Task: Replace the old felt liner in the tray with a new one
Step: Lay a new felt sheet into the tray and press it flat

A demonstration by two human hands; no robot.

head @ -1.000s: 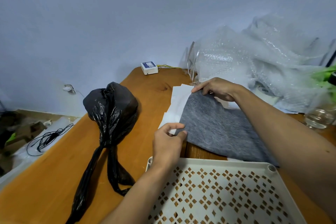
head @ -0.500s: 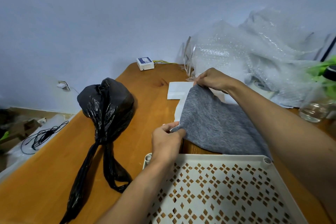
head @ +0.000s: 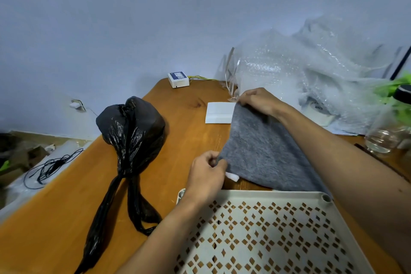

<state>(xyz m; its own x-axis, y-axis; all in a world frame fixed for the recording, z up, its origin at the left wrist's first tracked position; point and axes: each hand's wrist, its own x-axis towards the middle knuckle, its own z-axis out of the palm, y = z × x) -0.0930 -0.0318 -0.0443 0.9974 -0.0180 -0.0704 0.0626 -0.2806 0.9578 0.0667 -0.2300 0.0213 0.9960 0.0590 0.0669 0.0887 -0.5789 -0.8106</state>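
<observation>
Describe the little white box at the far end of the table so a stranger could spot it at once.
Follow the wooden table to its far rounded end by the wall. The small white box sits there, with a blue label on top and yellow wires trailing to its right. Unlike the flat white sheet nearer the grey felt, it is a chunky block.

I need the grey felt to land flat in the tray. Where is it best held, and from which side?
By the two corners of its left edge, pinched from outside, as the left hand and right hand do now. The felt is limp and drapes from them, so corner holds pulled apart likely keep it spread on the way to the tray.
</observation>
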